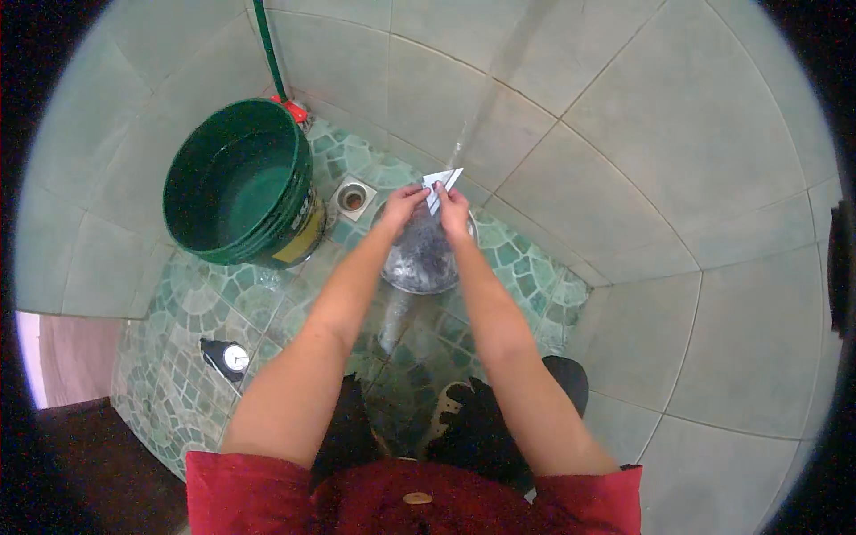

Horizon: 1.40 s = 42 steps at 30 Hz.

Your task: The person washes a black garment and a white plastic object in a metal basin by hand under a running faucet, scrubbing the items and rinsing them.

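Observation:
My left hand (403, 204) and my right hand (453, 208) meet over a round metal basin (422, 264) on the tiled floor. Between them they hold a small white, angular piece (443, 182), folded or flat, with dark stripes; its material is unclear. The fingers of both hands close on its edges. Greyish contents or a wet surface show inside the basin below the hands. My forearms hide parts of the basin's sides.
A large green bucket (234, 180) stands at the left, beside a square floor drain (352, 196). Behind it leans a green-handled tool with a red head (294, 110). A round white dial on a black piece (234, 359) lies on the floor. Tiled walls (615, 167) enclose the back and right.

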Each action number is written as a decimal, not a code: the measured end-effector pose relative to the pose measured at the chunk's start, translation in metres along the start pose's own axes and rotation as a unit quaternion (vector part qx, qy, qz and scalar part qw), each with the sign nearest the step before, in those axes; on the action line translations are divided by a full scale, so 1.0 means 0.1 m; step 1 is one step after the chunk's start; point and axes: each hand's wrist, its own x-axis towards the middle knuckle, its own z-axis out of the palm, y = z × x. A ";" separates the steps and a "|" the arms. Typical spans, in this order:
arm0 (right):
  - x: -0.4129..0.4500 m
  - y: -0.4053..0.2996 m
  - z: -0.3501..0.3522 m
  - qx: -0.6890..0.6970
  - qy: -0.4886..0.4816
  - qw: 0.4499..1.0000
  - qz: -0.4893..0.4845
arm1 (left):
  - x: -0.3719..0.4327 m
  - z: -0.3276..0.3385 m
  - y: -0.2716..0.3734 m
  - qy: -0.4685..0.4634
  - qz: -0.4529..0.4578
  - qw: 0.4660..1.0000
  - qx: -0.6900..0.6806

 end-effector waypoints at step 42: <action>-0.41 -0.25 -0.02 0.404 -0.126 0.876 0.233 | -0.37 0.50 -0.26 0.061 0.308 0.829 0.462</action>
